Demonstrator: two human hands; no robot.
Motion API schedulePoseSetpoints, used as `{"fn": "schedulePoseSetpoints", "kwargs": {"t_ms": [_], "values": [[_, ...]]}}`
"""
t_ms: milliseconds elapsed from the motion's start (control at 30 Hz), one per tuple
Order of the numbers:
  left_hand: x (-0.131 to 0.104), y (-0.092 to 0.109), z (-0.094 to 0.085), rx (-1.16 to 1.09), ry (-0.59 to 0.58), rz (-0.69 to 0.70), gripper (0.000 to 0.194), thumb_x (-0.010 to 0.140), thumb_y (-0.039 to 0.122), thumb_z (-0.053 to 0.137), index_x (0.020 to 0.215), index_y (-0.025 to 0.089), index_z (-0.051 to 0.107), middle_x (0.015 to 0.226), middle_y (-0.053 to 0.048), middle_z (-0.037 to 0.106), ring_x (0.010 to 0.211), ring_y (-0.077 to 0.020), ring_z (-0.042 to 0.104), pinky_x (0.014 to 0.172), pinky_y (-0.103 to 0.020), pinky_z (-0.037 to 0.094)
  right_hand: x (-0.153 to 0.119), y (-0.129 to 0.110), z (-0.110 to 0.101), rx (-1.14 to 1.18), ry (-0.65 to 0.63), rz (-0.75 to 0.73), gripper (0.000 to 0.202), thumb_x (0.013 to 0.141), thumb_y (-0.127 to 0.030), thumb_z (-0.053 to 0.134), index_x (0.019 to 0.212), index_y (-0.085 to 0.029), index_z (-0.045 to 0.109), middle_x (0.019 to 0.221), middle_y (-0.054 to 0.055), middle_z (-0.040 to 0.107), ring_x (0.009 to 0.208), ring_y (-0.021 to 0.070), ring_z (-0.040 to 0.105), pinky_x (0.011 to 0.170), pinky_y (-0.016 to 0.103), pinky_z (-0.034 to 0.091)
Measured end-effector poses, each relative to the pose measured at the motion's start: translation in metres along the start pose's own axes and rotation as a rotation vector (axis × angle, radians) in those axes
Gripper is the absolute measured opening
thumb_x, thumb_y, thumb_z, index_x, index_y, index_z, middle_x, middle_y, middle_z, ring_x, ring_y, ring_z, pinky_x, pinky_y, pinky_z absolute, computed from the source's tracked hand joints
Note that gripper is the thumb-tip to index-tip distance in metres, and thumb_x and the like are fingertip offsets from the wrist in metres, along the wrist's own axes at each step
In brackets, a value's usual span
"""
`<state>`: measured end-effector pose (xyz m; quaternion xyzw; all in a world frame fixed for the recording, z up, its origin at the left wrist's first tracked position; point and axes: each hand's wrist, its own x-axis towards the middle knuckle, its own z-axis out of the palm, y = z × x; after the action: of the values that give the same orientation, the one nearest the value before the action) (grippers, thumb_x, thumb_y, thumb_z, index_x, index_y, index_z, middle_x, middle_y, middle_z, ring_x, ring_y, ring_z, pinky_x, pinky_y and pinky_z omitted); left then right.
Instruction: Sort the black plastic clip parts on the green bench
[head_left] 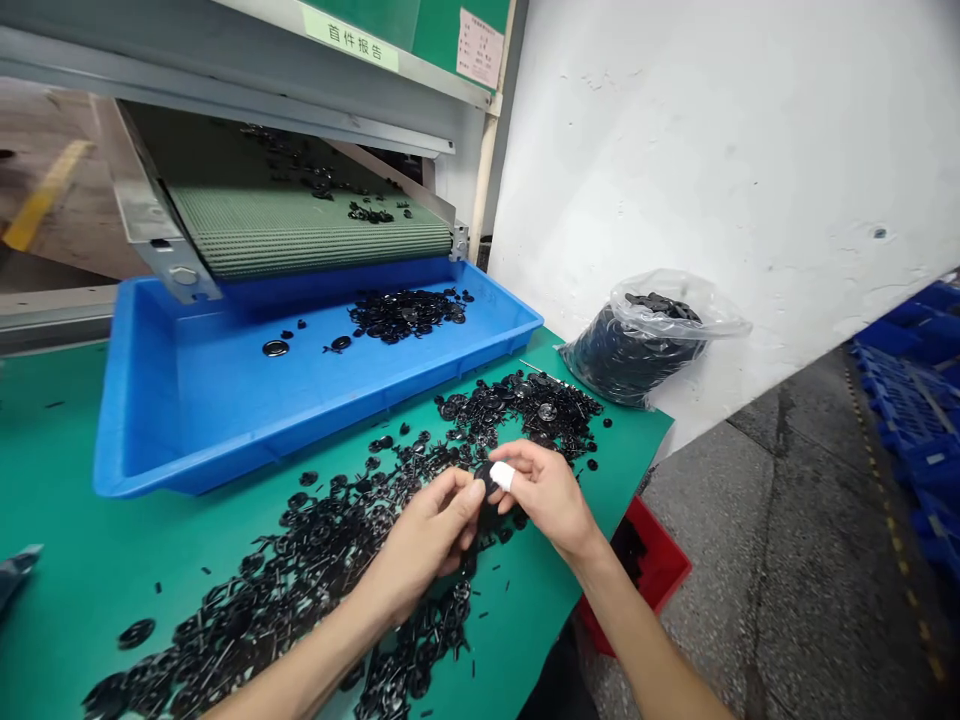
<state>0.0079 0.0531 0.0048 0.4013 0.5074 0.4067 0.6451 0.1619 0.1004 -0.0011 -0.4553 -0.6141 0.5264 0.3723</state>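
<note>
Between my two hands is a small round black plastic part [487, 480], partly covered by the fingers. My left hand [442, 520] pinches it from the left with thumb and fingers. From the right, my right hand [541, 492] grips it too, a white wrap around one of its digits. Beneath and around both hands lie heaps of loose black plastic parts [315, 560], round discs and thin sticks among them. A denser pile of black parts [547, 410] sits just beyond the right hand.
A blue tray [300, 425] holding black parts stands under the end of a green conveyor belt [300, 225]. To the right, a clear plastic bag [637, 350] full of black parts leans by the white wall. Below the green table's [52, 420] right edge is a red bin [660, 560].
</note>
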Motion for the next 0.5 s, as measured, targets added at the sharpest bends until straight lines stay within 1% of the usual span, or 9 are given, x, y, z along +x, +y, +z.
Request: {"fn": "schedulePoseSetpoints", "kwargs": {"t_ms": [33,100,167,233,333,433,500], "values": [[-0.001,0.0,0.0,0.048,-0.002,0.022,0.035,0.085,0.053,0.056,0.072,0.021,0.049,0.051,0.008,0.045,0.041,-0.007,0.029,0.037,-0.016,0.02,-0.005,-0.003,0.003,0.015,0.017,0.0,0.024,0.08,-0.019,0.054,0.101,-0.017,0.066,0.071,0.0,0.067,0.06,0.0123,0.065,0.054,0.023,0.054],[-0.002,-0.001,-0.001,0.114,0.016,0.072,0.034,0.086,0.051,0.055,0.069,0.022,0.047,0.051,0.008,0.045,0.041,-0.0078,0.031,0.038,-0.017,0.022,-0.013,-0.009,0.004,-0.082,0.029,-0.027,0.026,0.082,-0.015,0.05,0.101,-0.019,0.068,0.072,-0.001,0.068,0.058,0.0109,0.064,0.057,0.023,0.053],[-0.002,-0.001,-0.001,0.151,0.028,0.094,0.035,0.087,0.049,0.053,0.067,0.022,0.046,0.051,0.008,0.045,0.041,-0.0082,0.033,0.039,-0.018,0.024,-0.019,-0.013,0.002,-0.177,-0.009,-0.054,0.03,0.082,-0.012,0.047,0.103,-0.02,0.068,0.08,0.0,0.069,0.062,0.0108,0.064,0.058,0.022,0.053],[-0.003,-0.001,-0.002,0.163,0.011,0.087,0.035,0.088,0.049,0.051,0.067,0.022,0.046,0.052,0.007,0.047,0.04,-0.0083,0.033,0.039,-0.018,0.024,-0.021,-0.015,-0.001,-0.217,-0.058,-0.068,0.03,0.079,-0.008,0.048,0.098,-0.02,0.068,0.082,0.0,0.069,0.064,0.0112,0.064,0.058,0.022,0.052],[-0.003,-0.002,-0.003,0.165,-0.016,0.09,0.034,0.09,0.05,0.049,0.071,0.022,0.05,0.056,0.006,0.05,0.041,-0.0083,0.034,0.04,-0.018,0.022,-0.023,-0.016,-0.005,-0.26,-0.089,-0.093,0.026,0.078,-0.006,0.047,0.091,-0.019,0.066,0.075,-0.002,0.066,0.062,0.011,0.063,0.058,0.021,0.051],[-0.003,-0.002,-0.005,0.219,-0.037,0.105,0.034,0.09,0.05,0.05,0.071,0.021,0.055,0.056,0.005,0.05,0.044,-0.0094,0.035,0.041,-0.019,0.023,-0.025,-0.019,-0.01,-0.36,-0.165,-0.19,0.034,0.079,-0.005,0.048,0.102,-0.023,0.066,0.08,-0.002,0.064,0.066,0.0106,0.06,0.061,0.021,0.048],[-0.003,-0.001,-0.006,0.29,-0.037,0.125,0.034,0.089,0.049,0.051,0.071,0.021,0.059,0.056,0.004,0.049,0.047,-0.0109,0.037,0.042,-0.02,0.025,-0.025,-0.022,-0.015,-0.432,-0.254,-0.254,0.039,0.079,-0.005,0.049,0.107,-0.025,0.067,0.084,-0.002,0.064,0.071,0.0113,0.059,0.066,0.023,0.047]]}}
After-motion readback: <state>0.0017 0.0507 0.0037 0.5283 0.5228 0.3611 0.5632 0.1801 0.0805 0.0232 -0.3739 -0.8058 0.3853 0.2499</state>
